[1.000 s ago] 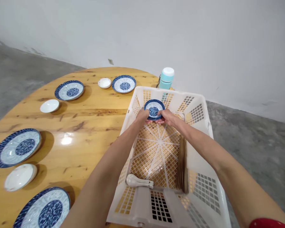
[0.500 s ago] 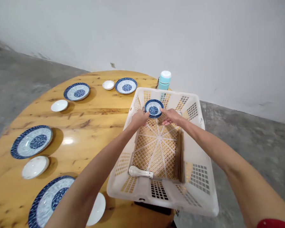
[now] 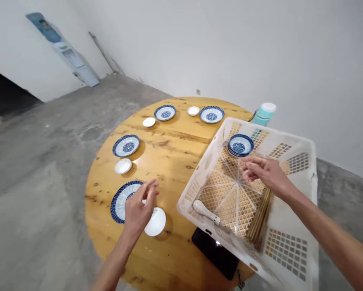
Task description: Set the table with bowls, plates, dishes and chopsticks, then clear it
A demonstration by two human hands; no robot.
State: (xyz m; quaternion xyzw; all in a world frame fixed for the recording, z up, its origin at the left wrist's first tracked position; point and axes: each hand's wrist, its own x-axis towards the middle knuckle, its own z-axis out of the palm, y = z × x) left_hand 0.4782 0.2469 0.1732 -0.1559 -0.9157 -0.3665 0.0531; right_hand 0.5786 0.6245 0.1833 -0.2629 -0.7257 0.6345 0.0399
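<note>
A white plastic basket (image 3: 296, 226) rests on the right side of a round wooden table (image 3: 172, 161). In its far corner sits a small stack of blue-patterned saucers (image 3: 240, 145). My right hand (image 3: 264, 170) hovers inside the basket just short of that stack, fingers loosely curled, holding nothing I can see. My left hand (image 3: 140, 208) is over the table's near left, fingers apart and empty, above a small white dish (image 3: 156, 222) and next to a blue-rimmed plate (image 3: 122, 199).
A white spoon (image 3: 206, 211) and a bundle of brown chopsticks (image 3: 260, 216) lie in the basket. More blue plates (image 3: 126, 145) (image 3: 212, 114) and white dishes (image 3: 122, 165) ring the table. A teal bottle (image 3: 263, 113) stands behind the basket, a dark flat object (image 3: 215, 252) under its edge.
Both hands let go of the saucer stack, which stays in the basket corner. My left hand swung out over the table's near left; the right drew back a little. The view pulled back.
</note>
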